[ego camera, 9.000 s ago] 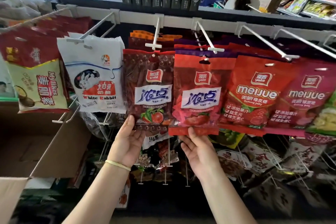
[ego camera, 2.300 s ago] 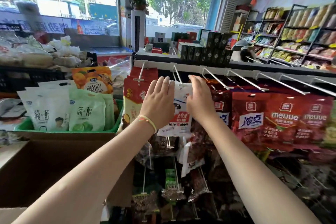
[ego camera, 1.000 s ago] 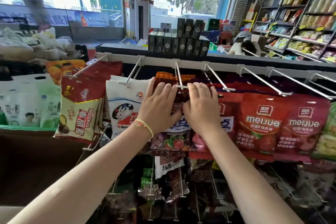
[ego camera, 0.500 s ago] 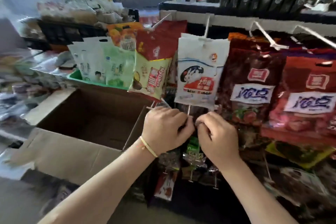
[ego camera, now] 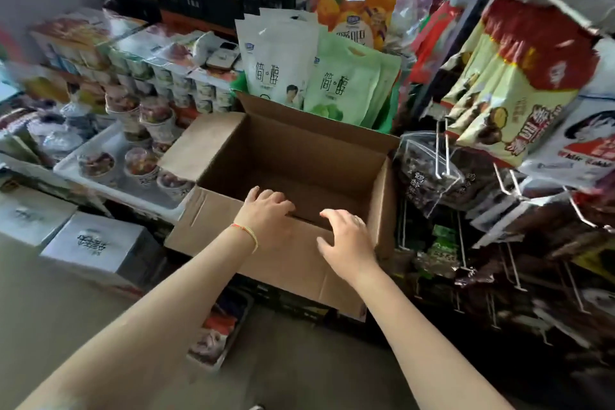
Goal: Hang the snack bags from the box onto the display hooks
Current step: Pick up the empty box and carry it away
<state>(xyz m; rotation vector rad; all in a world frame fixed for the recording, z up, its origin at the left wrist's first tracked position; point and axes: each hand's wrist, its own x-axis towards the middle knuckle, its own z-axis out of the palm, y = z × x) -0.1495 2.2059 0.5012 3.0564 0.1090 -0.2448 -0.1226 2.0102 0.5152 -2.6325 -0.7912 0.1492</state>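
The near flap is hiding the box (ego camera: pixel 299 156) floor; my left hand (ego camera: pixel 266 213) and right hand (ego camera: pixel 346 236) are hovering spread, gripping nothing, over its near rim.

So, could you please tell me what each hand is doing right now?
Left hand: open, empty, over the brown cardboard box.
Right hand: open, empty.

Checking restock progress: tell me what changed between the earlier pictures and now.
Both hands left the hanging bags on the hooks and came down to the cardboard box. The left hand and right hand now reach over its near edge, holding nothing. The White Rabbit bag still hangs on the rack.
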